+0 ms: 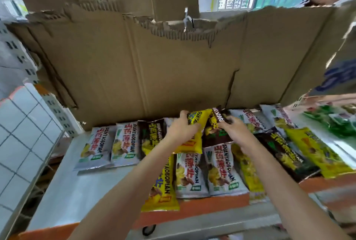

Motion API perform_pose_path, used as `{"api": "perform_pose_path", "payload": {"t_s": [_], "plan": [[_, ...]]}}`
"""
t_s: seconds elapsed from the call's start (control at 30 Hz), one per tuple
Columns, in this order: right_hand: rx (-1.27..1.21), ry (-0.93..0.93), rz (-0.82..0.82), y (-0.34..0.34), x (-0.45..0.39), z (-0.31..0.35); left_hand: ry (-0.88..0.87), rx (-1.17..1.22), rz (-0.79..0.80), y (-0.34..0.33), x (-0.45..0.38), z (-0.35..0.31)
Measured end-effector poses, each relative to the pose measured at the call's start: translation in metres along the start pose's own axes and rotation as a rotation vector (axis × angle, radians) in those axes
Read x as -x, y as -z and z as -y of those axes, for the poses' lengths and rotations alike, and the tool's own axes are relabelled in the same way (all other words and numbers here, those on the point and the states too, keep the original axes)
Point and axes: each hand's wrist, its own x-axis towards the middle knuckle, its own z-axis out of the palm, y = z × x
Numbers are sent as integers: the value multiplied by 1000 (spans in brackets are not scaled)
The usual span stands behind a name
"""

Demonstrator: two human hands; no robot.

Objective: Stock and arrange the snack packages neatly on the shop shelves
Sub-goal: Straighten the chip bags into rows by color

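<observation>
While both arms reach out over the shelf (81,191), the left hand (180,129) curls its fingers around the top of a yellow packet (194,134), and the right hand (234,129) pinches the top of a dark brown packet (215,132) just beside it. Both packets are flat, shiny and crinkly, with pictures of yellow chips on the front. They sit at the back of the shelf, close to a big cardboard sheet (154,62).

The cardboard is brown and dull, with a ragged torn top edge that shows its wavy inside, and a crack runs down it near the middle.

More snack packets (208,174) lie flat on the smooth grey shelf in rows. Some are silver-white, some yellow, some dark brown. Two silver-white packets (109,145) lie side by side at the left of the back row. A long yellow packet (160,187) lies at the front and hangs over the orange shelf edge (212,206).

White square tiles (17,135) cover a surface on the left. Green packets (335,122) look blurry on the right.
</observation>
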Motion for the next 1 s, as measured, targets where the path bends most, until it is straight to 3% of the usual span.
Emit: {"api": "perform_pose_path", "payload": {"t_s": [0.13,0.27,0.33,0.4,0.5,0.57,0.77,0.9,1.0], "plan": [[178,101,-182,47,-11,7,-18,172,50,-25,-18,-41],[686,185,-306,76,-19,13,-90,250,85,-34,-26,-59],[767,214,-281,71,-15,9,-103,191,76,-33,-25,-45],[691,291,-218,55,-6,6,-66,46,27,-30,-26,-22],[632,417,-67,21,5,2,120,-142,-36,-28,-32,9],[636,443,38,1,6,-1,248,-207,14,-29,-34,24],[1028,132,68,-34,-14,-3,380,-310,42,-34,-42,36],[752,-53,95,-54,-25,-7,408,-158,-44,-36,-44,33],[450,-116,9,-52,-31,-7,132,-80,-142,-36,-39,31]]}}
